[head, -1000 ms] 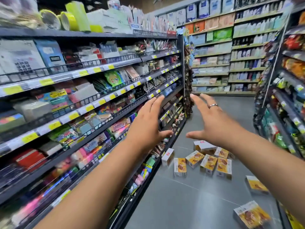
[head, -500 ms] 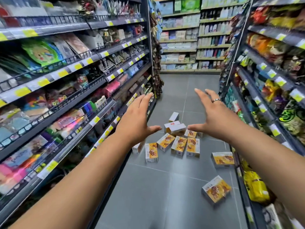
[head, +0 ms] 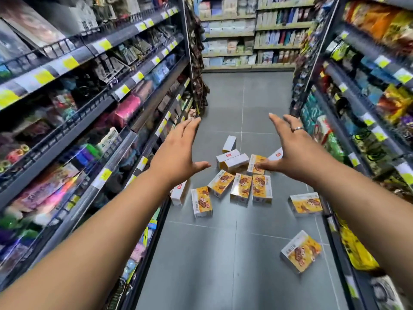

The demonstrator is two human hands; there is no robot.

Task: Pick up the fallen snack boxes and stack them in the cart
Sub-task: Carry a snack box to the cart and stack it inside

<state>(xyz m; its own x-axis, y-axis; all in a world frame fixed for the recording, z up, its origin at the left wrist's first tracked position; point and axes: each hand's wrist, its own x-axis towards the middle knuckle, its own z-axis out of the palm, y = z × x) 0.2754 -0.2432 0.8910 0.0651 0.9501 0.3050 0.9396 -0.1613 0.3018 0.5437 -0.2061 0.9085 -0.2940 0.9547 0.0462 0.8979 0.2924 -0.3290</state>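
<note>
Between the left shelf (head: 89,104) and right shelf (head: 366,70), both packed with goods, I hold my arms out over the grey floor (head: 223,253). My left hand (head: 178,151) and right hand (head: 292,151) are well apart, palms turned toward each other, fingers straight and spread, holding nothing, with a ring (head: 298,129) on one right finger. Below them, yellow-and-white snack boxes (head: 242,186) lie scattered on the floor, most in a loose cluster mid-aisle; one box (head: 178,193) rests at the foot of the left shelf, and two more lie apart by the right shelf, the nearer box (head: 300,251) face up.
</note>
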